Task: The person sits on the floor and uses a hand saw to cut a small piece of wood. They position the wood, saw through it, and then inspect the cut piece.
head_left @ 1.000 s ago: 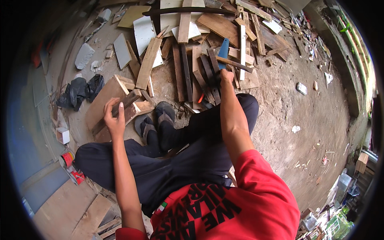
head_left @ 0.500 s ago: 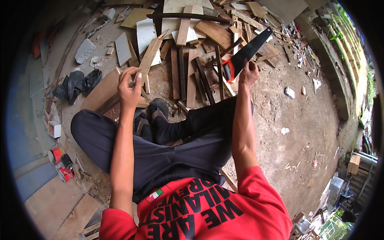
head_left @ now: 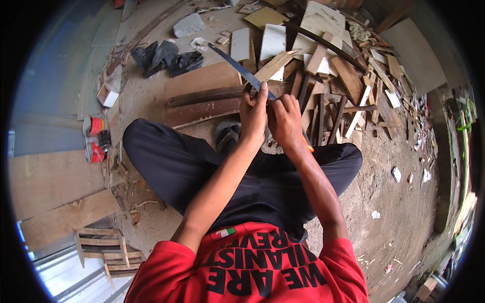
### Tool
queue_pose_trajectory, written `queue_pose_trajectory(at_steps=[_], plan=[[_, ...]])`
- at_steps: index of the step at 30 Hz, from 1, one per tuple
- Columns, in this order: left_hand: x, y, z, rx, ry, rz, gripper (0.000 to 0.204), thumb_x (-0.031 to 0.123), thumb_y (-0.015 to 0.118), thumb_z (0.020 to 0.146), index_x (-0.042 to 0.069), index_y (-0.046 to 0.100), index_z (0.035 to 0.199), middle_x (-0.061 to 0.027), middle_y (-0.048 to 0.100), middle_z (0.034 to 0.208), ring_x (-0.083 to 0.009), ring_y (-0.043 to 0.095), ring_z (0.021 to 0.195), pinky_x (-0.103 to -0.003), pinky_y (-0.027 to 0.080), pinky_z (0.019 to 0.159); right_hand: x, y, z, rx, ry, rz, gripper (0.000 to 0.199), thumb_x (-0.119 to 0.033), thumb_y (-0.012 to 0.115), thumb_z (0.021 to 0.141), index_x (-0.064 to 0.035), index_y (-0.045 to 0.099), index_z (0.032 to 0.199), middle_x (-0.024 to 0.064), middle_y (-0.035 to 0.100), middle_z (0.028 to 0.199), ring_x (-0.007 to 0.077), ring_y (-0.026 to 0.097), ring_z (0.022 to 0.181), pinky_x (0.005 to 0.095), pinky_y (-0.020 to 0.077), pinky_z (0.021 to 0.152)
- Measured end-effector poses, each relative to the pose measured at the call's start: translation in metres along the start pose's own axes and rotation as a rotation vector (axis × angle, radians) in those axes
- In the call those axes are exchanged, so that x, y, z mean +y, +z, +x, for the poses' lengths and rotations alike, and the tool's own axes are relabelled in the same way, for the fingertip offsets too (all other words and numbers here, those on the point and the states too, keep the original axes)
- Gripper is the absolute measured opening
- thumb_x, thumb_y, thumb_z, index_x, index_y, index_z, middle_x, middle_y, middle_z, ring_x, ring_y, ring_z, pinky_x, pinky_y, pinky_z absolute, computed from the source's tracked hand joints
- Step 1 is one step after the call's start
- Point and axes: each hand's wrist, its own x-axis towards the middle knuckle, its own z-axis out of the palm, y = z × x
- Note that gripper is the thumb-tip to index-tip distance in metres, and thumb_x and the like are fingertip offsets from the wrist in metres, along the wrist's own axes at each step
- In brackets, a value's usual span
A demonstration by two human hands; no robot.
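A handsaw (head_left: 241, 69) with a dark, toothed blade slants in front of me, its tip toward the far left. A bit of its orange handle shows beside my right wrist. My right hand (head_left: 285, 121) is closed around the blade, knuckles up. Close beside it, my left hand (head_left: 255, 115) is closed at the blade with the thumb on top; its fingertips are partly hidden. Just beyond my left knee lie a light brown board (head_left: 199, 78), a dark wooden strip (head_left: 207, 96) and a reddish-brown board (head_left: 199, 112).
Scrap wood (head_left: 348, 76) and white panels (head_left: 273, 43) are heaped ahead and to the right. Black plastic bags (head_left: 161, 56) and a pale stone slab (head_left: 189, 25) lie at the far left. Red cans (head_left: 94, 126) stand left of my knee.
My right hand has brought the saw leftward, and its blade now points far left instead of far right. My left hand has moved right to the blade. The view has turned left.
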Motion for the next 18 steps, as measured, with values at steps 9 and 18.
queue_pose_trajectory(at_steps=[9,18], plan=[[-0.019,-0.089,-0.007,0.181,-0.148,-0.229,0.025,0.030,0.061,0.097,0.005,0.059,0.101,-0.0002,0.056,0.087,-0.0098,0.052,0.078,-0.027,0.043,0.066,-0.037,0.021,-0.019,-0.372,0.100,0.017,0.038,-0.010,0.076,0.072,-0.0054,0.063,0.107,0.0139,0.057,0.108,0.0335,0.054,0.105,0.0426,0.0409,0.091],[-0.038,-0.146,-0.006,0.277,-0.394,-0.631,0.028,0.040,0.063,0.094,0.013,0.058,0.099,-0.0012,0.061,0.091,-0.0173,0.060,0.098,-0.047,0.045,0.096,0.042,-0.026,-0.087,-0.046,1.089,0.343,0.050,-0.036,0.066,0.092,0.0064,0.058,0.117,0.0156,0.067,0.105,0.0225,0.065,0.093,0.0352,0.0502,0.081]])
